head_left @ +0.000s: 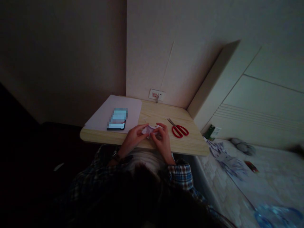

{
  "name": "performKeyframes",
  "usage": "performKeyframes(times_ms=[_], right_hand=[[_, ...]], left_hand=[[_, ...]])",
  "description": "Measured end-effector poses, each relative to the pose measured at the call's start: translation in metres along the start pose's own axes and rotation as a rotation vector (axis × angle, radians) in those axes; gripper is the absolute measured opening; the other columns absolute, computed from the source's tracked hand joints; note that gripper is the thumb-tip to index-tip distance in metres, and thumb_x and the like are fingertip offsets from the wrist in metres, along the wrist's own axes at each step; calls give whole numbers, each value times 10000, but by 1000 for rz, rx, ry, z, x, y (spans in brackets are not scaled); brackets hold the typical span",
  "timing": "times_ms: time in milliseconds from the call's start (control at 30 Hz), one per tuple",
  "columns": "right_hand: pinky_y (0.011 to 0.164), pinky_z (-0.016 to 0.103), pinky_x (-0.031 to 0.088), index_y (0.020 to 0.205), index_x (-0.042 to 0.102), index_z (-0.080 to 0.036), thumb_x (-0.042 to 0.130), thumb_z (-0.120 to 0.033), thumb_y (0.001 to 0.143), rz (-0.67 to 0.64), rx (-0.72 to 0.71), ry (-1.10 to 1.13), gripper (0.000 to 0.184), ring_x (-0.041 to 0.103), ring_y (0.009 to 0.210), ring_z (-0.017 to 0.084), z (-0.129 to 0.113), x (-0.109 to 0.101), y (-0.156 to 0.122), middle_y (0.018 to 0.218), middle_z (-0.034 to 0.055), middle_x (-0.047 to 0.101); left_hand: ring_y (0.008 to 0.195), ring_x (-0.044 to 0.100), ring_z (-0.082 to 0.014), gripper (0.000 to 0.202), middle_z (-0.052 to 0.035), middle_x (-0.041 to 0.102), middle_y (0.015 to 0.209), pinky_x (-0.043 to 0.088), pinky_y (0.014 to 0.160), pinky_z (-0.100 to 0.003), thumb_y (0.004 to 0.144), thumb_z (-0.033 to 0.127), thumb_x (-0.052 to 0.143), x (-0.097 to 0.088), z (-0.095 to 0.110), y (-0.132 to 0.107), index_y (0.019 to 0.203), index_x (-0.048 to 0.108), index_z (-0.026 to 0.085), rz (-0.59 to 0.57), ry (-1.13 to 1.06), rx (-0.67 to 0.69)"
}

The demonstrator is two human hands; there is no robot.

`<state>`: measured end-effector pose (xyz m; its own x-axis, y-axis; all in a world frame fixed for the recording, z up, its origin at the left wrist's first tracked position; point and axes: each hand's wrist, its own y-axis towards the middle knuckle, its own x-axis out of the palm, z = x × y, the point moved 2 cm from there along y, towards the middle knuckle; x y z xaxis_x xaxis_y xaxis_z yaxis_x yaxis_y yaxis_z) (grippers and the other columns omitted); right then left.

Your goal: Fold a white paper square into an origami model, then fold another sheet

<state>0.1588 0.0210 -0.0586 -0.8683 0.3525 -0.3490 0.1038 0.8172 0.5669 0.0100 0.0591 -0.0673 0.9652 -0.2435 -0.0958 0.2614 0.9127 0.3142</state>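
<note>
Between my two hands, just above the near edge of the wooden table, is a small folded piece of white paper [149, 129]. My left hand [135, 138] pinches its left side between thumb and fingers. My right hand [162, 138] is closed on its right side, thumb and fingertips at the fold. Scissors [178, 129] with red handles lie to the right of my right hand, blades pointing away and a little left. A phone [117, 119] with a lit, blurred screen lies to the left of my left hand, on white paper sheets [104, 110].
A wall socket [156, 95] with a plug is behind the table [190, 144]. To the right stands a bed with a pale mattress [225, 186], bearing crumpled papers [228, 160], a grey bundle [242, 146], a small red packet [251, 166] and clear blue plastic [277, 216].
</note>
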Motion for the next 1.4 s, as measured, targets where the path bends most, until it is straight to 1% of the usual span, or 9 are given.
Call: performKeyframes(times_ms=[100, 267, 500, 667, 900, 1067, 1133, 1233, 1400], right_hand=[[930, 367, 459, 749, 555, -214, 607, -224, 776, 3, 21, -1, 59, 528, 1080, 212, 2, 1, 0, 1182, 86, 502], [845, 353, 498, 744, 543, -213, 609, -220, 763, 9, 50, -9, 68, 558, 986, 202, 5, 3, 0, 1178, 89, 497], [953, 373, 452, 751, 535, -224, 611, -221, 778, -13, -20, 3, 81, 512, 1115, 213, 1, 0, 0, 1178, 80, 508], [915, 360, 474, 758, 544, -218, 602, -206, 776, -12, 2, 0, 61, 520, 1099, 214, -1, 1, 0, 1174, 89, 504], [877, 361, 485, 736, 535, -210, 608, -200, 762, -4, 55, -43, 78, 559, 1003, 210, 3, 3, 0, 1185, 98, 507], [844, 357, 492, 733, 517, -204, 601, -196, 757, 17, 78, -63, 87, 565, 970, 204, 5, 5, -2, 1190, 103, 499], [836, 357, 490, 726, 514, -199, 600, -184, 748, 27, 86, -75, 90, 563, 976, 209, 4, 6, -2, 1186, 109, 500], [868, 358, 473, 713, 505, -200, 599, -155, 731, 36, 91, -99, 106, 554, 1013, 218, 3, 7, -2, 1168, 106, 504], [954, 387, 425, 744, 516, -198, 593, -147, 751, 23, 38, -119, 92, 513, 1103, 237, 2, 7, -2, 1177, 116, 496]], left_hand=[[942, 648, -227, 499, -148, 644, 1217, 543, 850, -373, 702, 288, 694, 1, -1, 0, 1170, 653, 122, -5, 14, 11], [901, 645, -201, 472, -124, 657, 1170, 551, 821, -344, 710, 296, 687, 1, -6, 1, 1157, 661, 145, -5, 8, 53], [917, 646, -213, 494, -143, 629, 1210, 544, 830, -355, 708, 295, 679, 1, -6, 1, 1169, 647, 120, -17, -19, 23], [987, 629, -233, 486, -143, 631, 1193, 538, 855, -362, 715, 281, 668, 1, -4, 1, 1173, 646, 119, -37, -9, 41], [860, 640, -195, 454, -127, 647, 1134, 558, 783, -335, 725, 260, 658, 2, -8, 1, 1162, 658, 136, -11, 37, 74], [895, 645, -212, 441, -135, 649, 1160, 558, 783, -340, 708, 256, 672, 3, -8, 2, 1131, 668, 133, 1, 39, 71], [881, 650, -212, 438, -142, 652, 1164, 557, 789, -348, 701, 254, 677, 4, -7, 2, 1120, 667, 125, 7, 41, 67], [830, 657, -195, 439, -143, 652, 1180, 560, 778, -343, 695, 238, 677, 4, -5, 1, 1119, 659, 123, 15, 41, 62], [841, 666, -187, 425, -115, 665, 1185, 559, 767, -312, 677, 226, 696, 4, 1, 0, 1093, 660, 148, 37, 11, 39]])
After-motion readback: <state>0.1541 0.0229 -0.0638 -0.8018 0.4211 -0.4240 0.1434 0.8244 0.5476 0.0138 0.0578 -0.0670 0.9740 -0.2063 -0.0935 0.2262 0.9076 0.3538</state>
